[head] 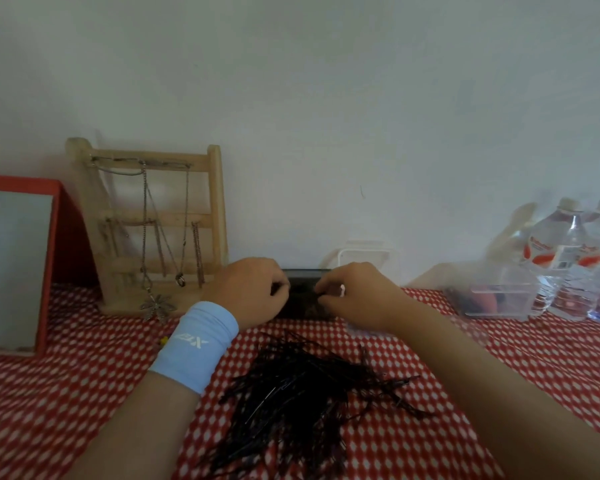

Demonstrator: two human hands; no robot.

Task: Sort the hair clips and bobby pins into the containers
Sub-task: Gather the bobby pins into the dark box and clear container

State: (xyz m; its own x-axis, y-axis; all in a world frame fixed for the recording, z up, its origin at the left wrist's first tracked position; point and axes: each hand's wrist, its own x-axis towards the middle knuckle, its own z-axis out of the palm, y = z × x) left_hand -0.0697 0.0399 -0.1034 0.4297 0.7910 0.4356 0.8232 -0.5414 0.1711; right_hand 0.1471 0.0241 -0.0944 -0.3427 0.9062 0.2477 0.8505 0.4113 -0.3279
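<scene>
Both hands at the dark container, bobby pins waiting.
My left hand (248, 292) and right hand (355, 296) curl at the dark container (303, 299); contents hidden. Bobby pin heap (305, 393) lies nearer me; my forearms could scatter it.

The light is soft and even, rather dim, with weak shadows. The whole picture is slightly blurred; the water bottles (575, 261) at the right edge look smeared, and the wide lens bends the edges.
</scene>
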